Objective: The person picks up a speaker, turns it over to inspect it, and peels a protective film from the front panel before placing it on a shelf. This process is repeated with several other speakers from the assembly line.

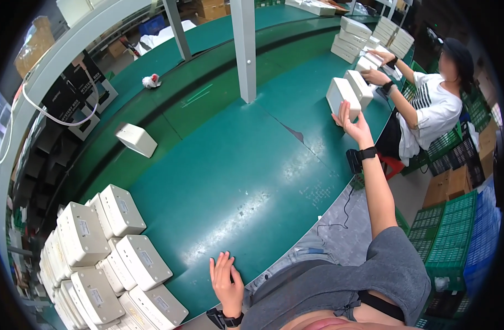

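My right hand (355, 127) reaches to the far right of the green table (224, 181). Its fingers and thumb are around the near end of a white box-shaped device (340, 97), which stands upright on the tabletop. Right behind that device is a second white one (360, 88), close to a co-worker's hands. At the table's near edge my left hand (227, 281) rests palm down, fingers stretched out, with nothing in it. To its left stand stacked rows of white devices (144, 262) with small labels on their faces.
A lone white device (136, 139) lies by the sunken belt at the left. A grey post (245, 55) rises from the table. A seated co-worker (428, 104) handles devices at the far right, beside another white stack (351, 41). Green crates (447, 231) stand at right.
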The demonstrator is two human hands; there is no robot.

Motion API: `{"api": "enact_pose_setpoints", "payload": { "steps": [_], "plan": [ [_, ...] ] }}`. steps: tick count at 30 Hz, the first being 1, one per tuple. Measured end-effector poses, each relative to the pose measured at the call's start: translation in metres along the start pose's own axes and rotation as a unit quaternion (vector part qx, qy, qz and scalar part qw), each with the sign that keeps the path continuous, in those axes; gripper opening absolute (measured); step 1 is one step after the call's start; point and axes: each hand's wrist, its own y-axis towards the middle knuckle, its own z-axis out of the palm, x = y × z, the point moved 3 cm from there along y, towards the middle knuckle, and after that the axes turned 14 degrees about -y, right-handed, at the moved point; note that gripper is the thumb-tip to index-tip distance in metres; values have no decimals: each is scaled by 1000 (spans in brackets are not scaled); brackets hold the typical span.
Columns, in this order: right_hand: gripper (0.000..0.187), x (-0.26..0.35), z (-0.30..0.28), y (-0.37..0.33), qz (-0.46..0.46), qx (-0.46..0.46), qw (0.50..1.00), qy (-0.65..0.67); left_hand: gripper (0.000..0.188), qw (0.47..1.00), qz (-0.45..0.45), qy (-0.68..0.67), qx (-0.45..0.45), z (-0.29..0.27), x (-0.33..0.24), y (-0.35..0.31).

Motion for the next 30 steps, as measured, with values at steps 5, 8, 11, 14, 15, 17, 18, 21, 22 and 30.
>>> {"api": "enact_pose_setpoints", "payload": {
  "steps": [5, 8, 11, 14, 15, 17, 18, 21, 22, 30],
  "plan": [
    [64, 38, -14, 19, -42, 47, 998, -3, 21, 1000, 4, 3, 3, -1, 1, -3],
    [59, 56, -30, 29, -74, 114, 988, -72, 19, 1000, 5, -8, -7, 0, 0, 0],
    [52, 78, -51, 21, -135, 5, 957, -255, 19, 1000, 2, -2, -7, 2, -3, 2],
    [44, 88, -50, 27, -134, -9, 942, -308, 19, 1000, -4, 0, -6, 3, -4, 1],
    [40, 90, -48, 28, -133, -13, 933, -335, 19, 1000, -4, -2, -5, 4, -3, 1],
    [36, 89, -46, 27, -124, -19, 923, -362, 19, 1000, -15, 3, -21, 1, 0, 1],
    [33, 84, -46, 30, -118, -21, 914, -387, 19, 1000, -11, -4, -17, -1, 2, 1],
    [29, 81, -50, 29, -204, -73, 857, -467, 19, 999, -19, -18, -33, -4, 6, 2],
    [29, 73, -52, 30, -224, -95, 833, -498, 19, 999, -12, -24, -22, -5, 6, 3],
    [34, -142, -61, 62, -172, 82, 388, -902, 19, 999, 2, -42, -24, -13, 5, 2]
  ]
}}
